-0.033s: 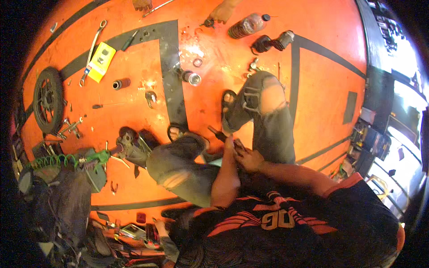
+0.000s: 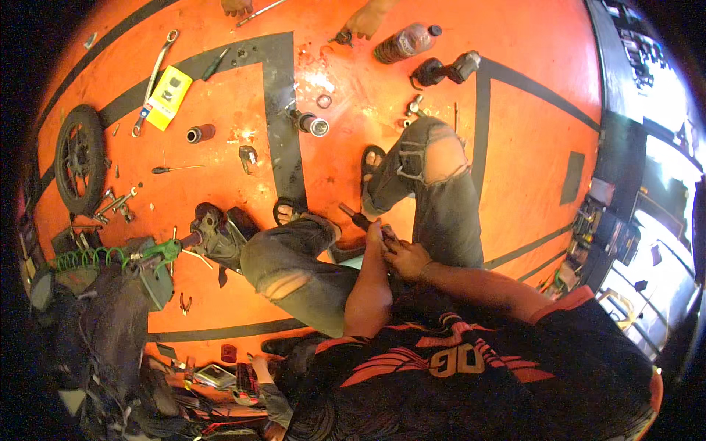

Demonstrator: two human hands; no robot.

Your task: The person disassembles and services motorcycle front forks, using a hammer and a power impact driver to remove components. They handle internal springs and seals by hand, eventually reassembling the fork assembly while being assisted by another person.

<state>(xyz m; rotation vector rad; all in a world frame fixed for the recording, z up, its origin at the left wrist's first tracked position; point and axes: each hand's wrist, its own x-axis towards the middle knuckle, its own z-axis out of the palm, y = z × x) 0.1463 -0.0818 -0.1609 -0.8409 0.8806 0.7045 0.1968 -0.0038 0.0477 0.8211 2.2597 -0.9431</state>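
Sitting on the orange floor, both hands, left and right, clamp a dark-handled tool between ripped-jeans knees; open floor right.

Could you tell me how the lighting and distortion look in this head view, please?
Head view: fisheye bends the black floor stripes toward the rim; the corners are black; the window area at right is blown out; both hands on the small dark tool look evenly lit.

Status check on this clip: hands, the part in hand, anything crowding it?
Left hand and right hand both gripping dark rod-shaped part between knees. Sandalled foot just beyond its tip.
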